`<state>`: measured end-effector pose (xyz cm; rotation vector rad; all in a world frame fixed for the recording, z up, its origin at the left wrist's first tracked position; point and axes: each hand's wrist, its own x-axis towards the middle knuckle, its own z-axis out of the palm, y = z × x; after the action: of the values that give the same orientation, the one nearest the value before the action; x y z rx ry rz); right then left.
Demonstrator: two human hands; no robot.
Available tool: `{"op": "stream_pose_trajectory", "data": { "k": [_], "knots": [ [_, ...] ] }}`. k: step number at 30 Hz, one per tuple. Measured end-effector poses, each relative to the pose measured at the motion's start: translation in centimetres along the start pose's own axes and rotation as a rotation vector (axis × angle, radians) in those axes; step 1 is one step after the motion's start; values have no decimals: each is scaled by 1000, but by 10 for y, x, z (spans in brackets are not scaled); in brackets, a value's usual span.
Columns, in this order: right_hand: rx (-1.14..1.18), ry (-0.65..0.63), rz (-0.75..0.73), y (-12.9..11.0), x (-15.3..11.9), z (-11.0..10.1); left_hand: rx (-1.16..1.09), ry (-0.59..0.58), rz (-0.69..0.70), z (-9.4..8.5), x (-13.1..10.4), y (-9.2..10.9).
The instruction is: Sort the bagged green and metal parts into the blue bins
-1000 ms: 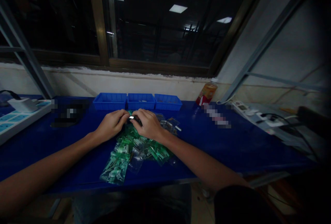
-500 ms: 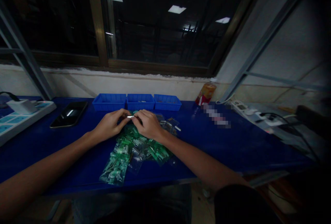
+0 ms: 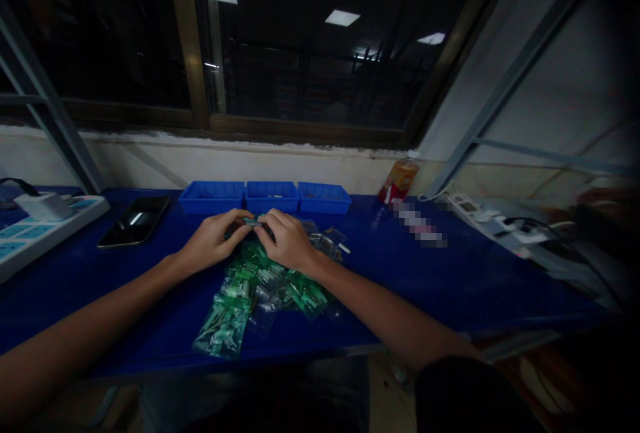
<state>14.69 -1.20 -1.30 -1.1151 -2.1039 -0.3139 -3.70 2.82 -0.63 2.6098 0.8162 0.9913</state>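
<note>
A small, slim metallic piece (image 3: 253, 223) is pinched between the fingertips of both hands; its exact kind is too small to make out. My left hand (image 3: 215, 238) is closed on its left end, thumb below and fingers above. From the other side my right hand (image 3: 286, 238) grips it, thumb and fingers pressed together. Right beneath the hands lies a pile of green clear plastic bags (image 3: 225, 316) with small metal and pale parts inside. Colourless clear bags (image 3: 327, 244) with similar small parts are beside my right hand.
Three blue bins (image 3: 213, 197) stand in a row at the back of the blue table (image 3: 400, 279). A phone (image 3: 134, 221) and a white power strip (image 3: 45, 233) lie to the left. A drink bottle (image 3: 399, 179) stands back right, near chargers and cables (image 3: 505, 226).
The small piece between my fingertips has turned slightly and looks less bright. Both hands stay in nearly the same place, with slight finger movement.
</note>
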Motion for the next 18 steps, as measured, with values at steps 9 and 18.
{"op": "stream_pose_trajectory", "data": {
  "k": [9,18],
  "knots": [
    [26,-14,14,-1,0,-2,73,60,29,0,0,3],
    [34,-7,-38,-2,0,-2,110,12,-11,-3,1,4]
  ]
}}
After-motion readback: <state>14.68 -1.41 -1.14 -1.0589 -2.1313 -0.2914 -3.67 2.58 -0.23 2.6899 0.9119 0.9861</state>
